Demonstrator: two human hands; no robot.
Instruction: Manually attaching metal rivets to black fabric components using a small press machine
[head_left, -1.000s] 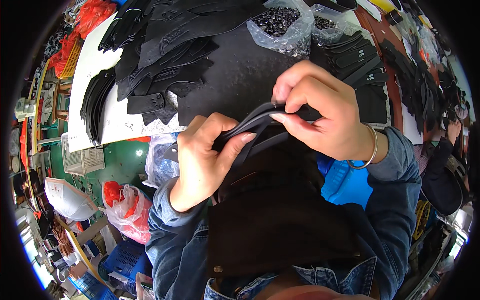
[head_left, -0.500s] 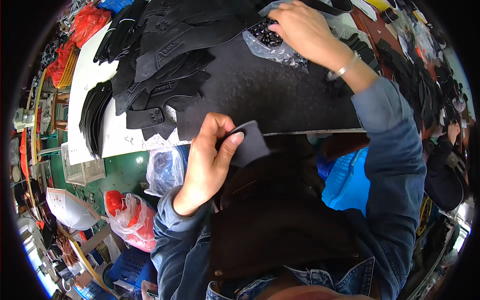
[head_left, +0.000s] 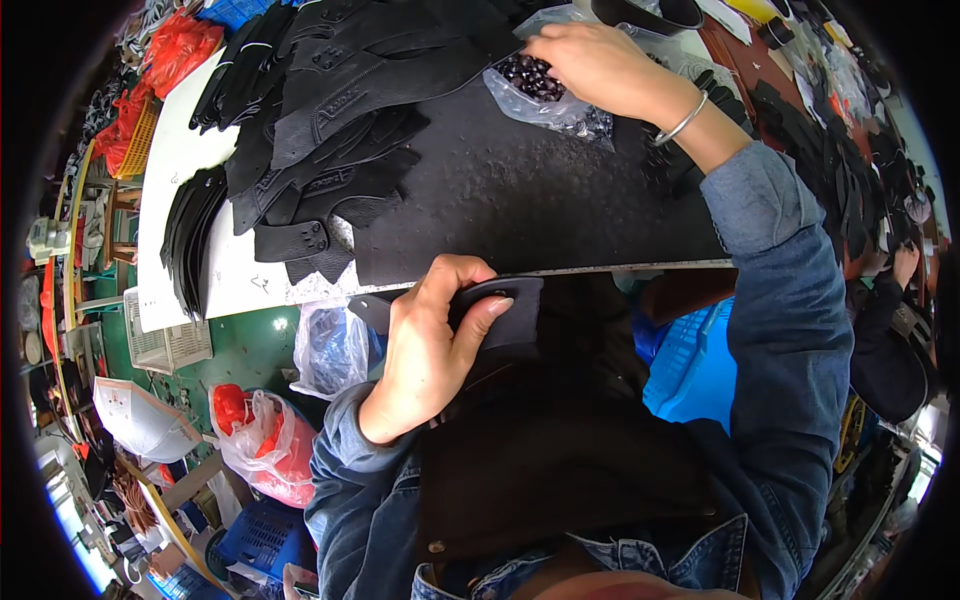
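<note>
My left hand point(head_left: 425, 345) is closed at the table's front edge, thumb and fingers pinching a dark leather piece point(head_left: 517, 312). The piece is bent, and a small end of it shows left of the hand. My right hand point(head_left: 597, 62), with a metal bangle at the wrist, is over the open clear plastic bag point(head_left: 510, 92) at the back of the table. Small shiny black studs point(head_left: 533, 78) fill that bag. The right fingers are bent together at the bag's top; what they hold, if anything, is hidden.
Black cut leather pieces point(head_left: 350, 110) lie heaped on the table's left, with a fanned stack point(head_left: 192, 235) at its left edge. A dark mat point(head_left: 480, 190) covers the middle. A blue basket point(head_left: 700, 360) stands below the edge. A person's hand point(head_left: 905, 265) shows far right.
My left hand has lowered and turned the leather piece, so its edge now faces up near the table edge. The right hand has shifted slightly left and down at the bag, uncovering more studs.
</note>
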